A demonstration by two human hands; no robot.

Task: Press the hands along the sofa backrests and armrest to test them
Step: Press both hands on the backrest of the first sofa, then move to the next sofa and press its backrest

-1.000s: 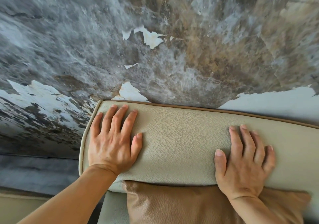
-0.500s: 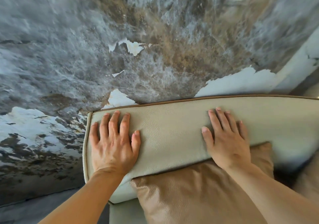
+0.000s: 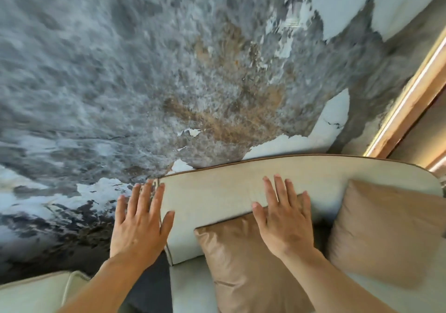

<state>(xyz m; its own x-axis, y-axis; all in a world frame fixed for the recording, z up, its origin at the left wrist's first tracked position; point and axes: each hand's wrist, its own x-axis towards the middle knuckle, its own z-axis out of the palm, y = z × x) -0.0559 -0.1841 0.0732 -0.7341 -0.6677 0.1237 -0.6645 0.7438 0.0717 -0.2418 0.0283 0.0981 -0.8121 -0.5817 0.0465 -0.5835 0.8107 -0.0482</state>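
Observation:
A cream leather sofa backrest (image 3: 217, 192) with brown piping runs across the lower middle of the view, against a marbled wall. My left hand (image 3: 138, 225) hovers flat with fingers spread over the backrest's left end, mostly past its edge. My right hand (image 3: 283, 223) is flat and spread too, palm over the top corner of a tan cushion (image 3: 241, 264), fingertips over the backrest. Whether either hand touches the leather is unclear. Both hands hold nothing.
A second tan cushion (image 3: 386, 235) leans against the backrest at the right. Another cream sofa section (image 3: 36, 295) sits at the lower left, with a dark gap (image 3: 149, 286) between the two. A lit wooden strip (image 3: 410, 100) runs up the right wall.
Both hands have slid off their pressed spots on the backrest: the left one now overhangs the left end, the right one has drawn back onto the cushion. The view has swung right.

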